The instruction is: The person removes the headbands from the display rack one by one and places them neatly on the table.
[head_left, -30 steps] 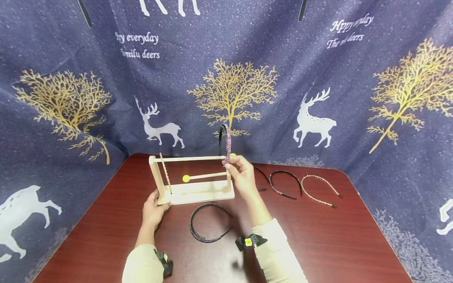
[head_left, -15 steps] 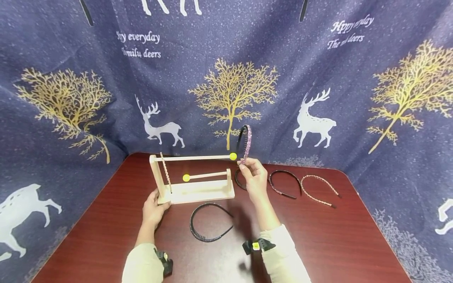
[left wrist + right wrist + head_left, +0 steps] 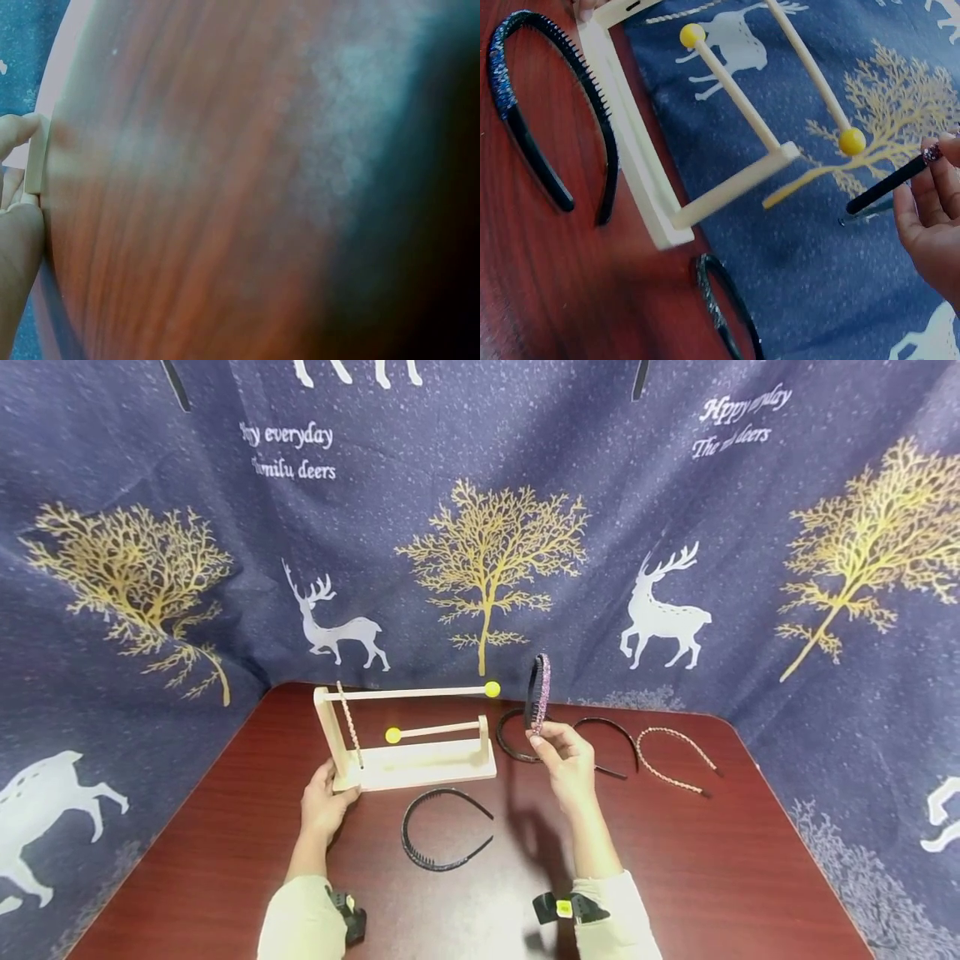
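My right hand point(image 3: 572, 770) pinches a pink-purple glitter headband point(image 3: 545, 689) with a toothed black inner side, held upright in the air right of the wooden stand point(image 3: 420, 768). In the right wrist view, one black end of this headband point(image 3: 885, 186) sticks out past the fingers. With the thumb on the near side, my left hand point(image 3: 322, 808) grips the left end of the stand's base. Two rods with yellow ball tips run across the stand. Near its left post, a braided light headband point(image 3: 349, 724) hangs on the upper rod; the lower rod holds nothing.
A black toothed headband with glitter point(image 3: 409, 837) lies in front of the stand. To the right lie a dark headband point(image 3: 504, 745), another dark headband point(image 3: 630, 745) partly behind my right hand, and a braided light headband point(image 3: 678, 783). A patterned cloth point(image 3: 480, 527) hangs behind the table.
My right hand has moved the glitter headband rightward from beside the upper rod's ball end, then lower. The rod's yellow tip now shows fully. My left hand stays on the base.
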`<state>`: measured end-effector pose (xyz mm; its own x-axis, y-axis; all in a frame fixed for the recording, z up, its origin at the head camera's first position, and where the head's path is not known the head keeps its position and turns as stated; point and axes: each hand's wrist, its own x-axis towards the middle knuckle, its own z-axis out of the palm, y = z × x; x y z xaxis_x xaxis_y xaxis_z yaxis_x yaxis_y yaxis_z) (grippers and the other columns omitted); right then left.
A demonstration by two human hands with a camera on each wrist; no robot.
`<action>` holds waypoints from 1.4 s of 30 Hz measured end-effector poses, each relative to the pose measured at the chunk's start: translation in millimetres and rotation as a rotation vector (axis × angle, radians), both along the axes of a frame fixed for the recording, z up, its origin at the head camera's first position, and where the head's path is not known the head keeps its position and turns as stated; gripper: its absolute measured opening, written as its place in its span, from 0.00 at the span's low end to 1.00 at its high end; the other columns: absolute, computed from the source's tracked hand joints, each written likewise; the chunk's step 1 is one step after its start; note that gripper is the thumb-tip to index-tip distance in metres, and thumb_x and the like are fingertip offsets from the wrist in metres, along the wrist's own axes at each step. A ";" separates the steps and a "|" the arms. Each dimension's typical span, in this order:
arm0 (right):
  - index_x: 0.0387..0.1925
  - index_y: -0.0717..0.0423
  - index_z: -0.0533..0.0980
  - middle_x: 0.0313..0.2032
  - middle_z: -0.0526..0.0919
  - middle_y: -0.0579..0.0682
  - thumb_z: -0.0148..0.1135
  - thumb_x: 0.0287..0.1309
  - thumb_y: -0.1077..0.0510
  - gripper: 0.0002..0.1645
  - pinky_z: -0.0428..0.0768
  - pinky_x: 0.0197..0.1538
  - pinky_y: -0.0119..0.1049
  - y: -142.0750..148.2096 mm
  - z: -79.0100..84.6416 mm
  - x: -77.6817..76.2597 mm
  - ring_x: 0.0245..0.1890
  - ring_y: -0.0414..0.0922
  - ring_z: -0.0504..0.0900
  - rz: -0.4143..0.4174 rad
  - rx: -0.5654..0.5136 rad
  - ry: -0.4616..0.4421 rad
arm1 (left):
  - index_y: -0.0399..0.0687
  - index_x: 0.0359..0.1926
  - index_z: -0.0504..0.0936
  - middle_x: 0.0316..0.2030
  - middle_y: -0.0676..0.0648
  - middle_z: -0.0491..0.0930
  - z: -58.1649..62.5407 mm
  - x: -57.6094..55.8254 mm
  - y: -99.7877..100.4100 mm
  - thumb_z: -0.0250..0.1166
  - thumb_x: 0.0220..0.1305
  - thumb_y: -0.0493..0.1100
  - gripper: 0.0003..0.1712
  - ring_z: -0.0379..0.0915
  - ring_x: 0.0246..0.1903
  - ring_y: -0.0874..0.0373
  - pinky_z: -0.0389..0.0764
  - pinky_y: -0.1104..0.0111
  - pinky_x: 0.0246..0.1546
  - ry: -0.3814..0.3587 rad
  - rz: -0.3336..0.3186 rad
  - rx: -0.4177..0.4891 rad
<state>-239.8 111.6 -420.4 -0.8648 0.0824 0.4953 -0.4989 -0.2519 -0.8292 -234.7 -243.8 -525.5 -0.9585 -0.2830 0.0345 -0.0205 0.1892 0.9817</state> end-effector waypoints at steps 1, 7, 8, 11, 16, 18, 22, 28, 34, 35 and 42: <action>0.36 0.82 0.70 0.32 0.84 0.51 0.58 0.53 0.75 0.10 0.78 0.42 0.32 2.4 -1.2 1.8 0.36 0.42 0.81 0.000 0.016 -0.001 | 0.30 0.68 0.51 0.66 0.32 0.53 0.3 -0.1 -0.1 0.62 0.51 0.23 0.45 0.47 0.66 0.46 0.56 0.61 0.63 0.000 -0.003 0.006; 0.35 0.81 0.74 0.31 0.83 0.55 0.57 0.49 0.79 0.08 0.78 0.39 0.29 18.1 -9.1 10.0 0.33 0.39 0.81 -0.001 0.153 0.052 | 0.30 0.68 0.51 0.66 0.32 0.53 0.2 -0.2 0.2 0.62 0.51 0.22 0.45 0.47 0.66 0.47 0.56 0.61 0.63 0.001 -0.005 0.011; 0.34 0.80 0.74 0.31 0.83 0.55 0.57 0.49 0.80 0.08 0.79 0.38 0.29 20.7 -10.6 10.9 0.33 0.40 0.81 0.010 0.162 0.064 | 0.30 0.68 0.51 0.66 0.32 0.53 0.1 -0.3 0.2 0.62 0.51 0.22 0.45 0.47 0.66 0.47 0.56 0.61 0.63 0.004 -0.006 0.008; 0.33 0.80 0.75 0.30 0.82 0.52 0.58 0.46 0.81 0.08 0.79 0.38 0.30 26.6 -14.7 13.7 0.33 0.41 0.81 0.042 0.170 0.068 | 0.30 0.68 0.51 0.66 0.32 0.54 0.1 -0.4 -0.1 0.62 0.51 0.21 0.45 0.48 0.66 0.46 0.57 0.60 0.62 0.008 -0.005 0.001; 0.31 0.78 0.77 0.29 0.81 0.54 0.61 0.43 0.79 0.08 0.79 0.35 0.28 34.3 -22.4 20.4 0.30 0.41 0.79 0.024 0.248 0.040 | 0.31 0.68 0.51 0.66 0.33 0.53 0.3 -1.0 0.2 0.62 0.51 0.22 0.45 0.48 0.66 0.47 0.57 0.61 0.62 0.007 -0.008 0.005; 0.31 0.78 0.77 0.29 0.81 0.56 0.61 0.43 0.80 0.09 0.79 0.33 0.27 37.0 -25.9 23.2 0.29 0.40 0.78 0.022 0.288 0.026 | 0.31 0.68 0.51 0.66 0.33 0.53 0.4 -1.2 0.5 0.62 0.51 0.22 0.45 0.48 0.66 0.47 0.57 0.61 0.62 0.007 -0.007 0.008; 0.31 0.80 0.76 0.26 0.79 0.57 0.58 0.41 0.83 0.09 0.76 0.29 0.26 41.6 -32.0 28.4 0.27 0.37 0.76 0.044 0.349 0.005 | 0.31 0.69 0.51 0.67 0.33 0.53 -0.1 -1.6 0.6 0.62 0.51 0.22 0.45 0.48 0.66 0.47 0.57 0.61 0.62 0.004 -0.005 0.011; 0.28 0.81 0.75 0.24 0.77 0.53 0.55 0.38 0.84 0.09 0.74 0.27 0.25 41.6 -25.2 39.7 0.25 0.36 0.74 0.103 0.413 0.020 | 0.31 0.68 0.52 0.66 0.33 0.53 -2.5 -1.6 -0.3 0.63 0.51 0.22 0.45 0.48 0.66 0.46 0.57 0.60 0.62 -0.005 0.008 -0.003; 0.27 0.76 0.78 0.23 0.78 0.57 0.56 0.36 0.82 0.11 0.75 0.33 0.29 48.7 -33.5 39.3 0.27 0.38 0.74 0.169 0.546 -0.010 | 0.32 0.68 0.53 0.66 0.33 0.54 -4.4 -1.0 -0.1 0.63 0.51 0.23 0.44 0.50 0.65 0.45 0.59 0.59 0.61 -0.010 0.011 -0.014; 0.28 0.75 0.78 0.23 0.78 0.57 0.57 0.35 0.82 0.12 0.75 0.33 0.29 50.9 -38.3 37.5 0.27 0.38 0.74 0.178 0.571 -0.021 | 0.32 0.68 0.53 0.66 0.33 0.54 -4.7 -1.0 -0.2 0.63 0.51 0.23 0.44 0.50 0.65 0.45 0.59 0.59 0.61 -0.006 0.008 -0.013; 0.31 0.73 0.80 0.28 0.81 0.62 0.62 0.42 0.74 0.09 0.76 0.36 0.31 60.5 -63.1 29.6 0.30 0.38 0.76 0.280 0.712 -0.154 | 0.31 0.67 0.53 0.66 0.32 0.55 -6.0 -2.8 -0.1 0.62 0.50 0.22 0.44 0.51 0.65 0.44 0.60 0.59 0.61 0.021 0.010 0.002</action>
<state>-210.2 172.1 -483.5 -0.8697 -0.4420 0.2196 -0.3613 0.2671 -0.8934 -237.6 -243.9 -531.5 -0.9546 -0.2928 0.0539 -0.0019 0.1870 0.9824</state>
